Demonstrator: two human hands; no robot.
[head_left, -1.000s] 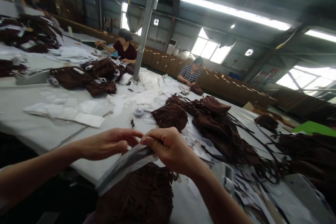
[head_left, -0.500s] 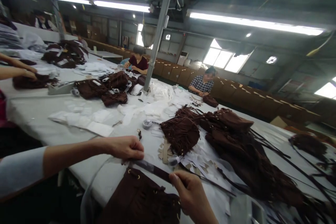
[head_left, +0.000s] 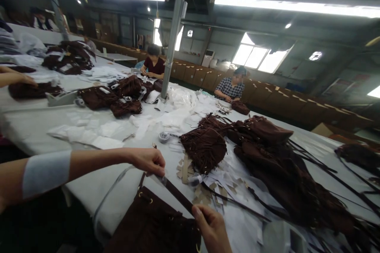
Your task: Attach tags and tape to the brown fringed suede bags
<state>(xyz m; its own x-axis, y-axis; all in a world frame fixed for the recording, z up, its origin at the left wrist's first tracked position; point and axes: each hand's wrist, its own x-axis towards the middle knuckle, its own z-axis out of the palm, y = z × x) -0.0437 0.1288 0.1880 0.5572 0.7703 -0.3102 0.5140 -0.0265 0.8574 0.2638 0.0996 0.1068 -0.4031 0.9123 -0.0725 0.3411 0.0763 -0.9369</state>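
My left hand [head_left: 150,162] is closed in a pinch on clear plastic film [head_left: 162,180] at the upper end of a dark brown strap [head_left: 178,196]. My right hand [head_left: 212,225] grips the lower part of that strap between thumb and fingers. The strap is stretched straight between both hands. Just below it is a dark brown bag [head_left: 154,221] with brass-coloured eyelets, its bottom cut off by the frame edge. A long translucent strip [head_left: 108,197] loops from near my left hand down past the table edge.
Fringed brown bags [head_left: 204,148] and a large heap of brown bags [head_left: 267,158] with long straps lie to the right. Beige and white scraps [head_left: 218,189] and a grey tape dispenser [head_left: 282,237] are nearby. A metal post [head_left: 174,35] rises from the table. Co-workers sit across it; another's hands [head_left: 18,77] show at left.
Less of the strap is covered by the plastic film, and more brown shows between my hands. My left hand has shifted slightly up and right. The camera view has tilted a little.
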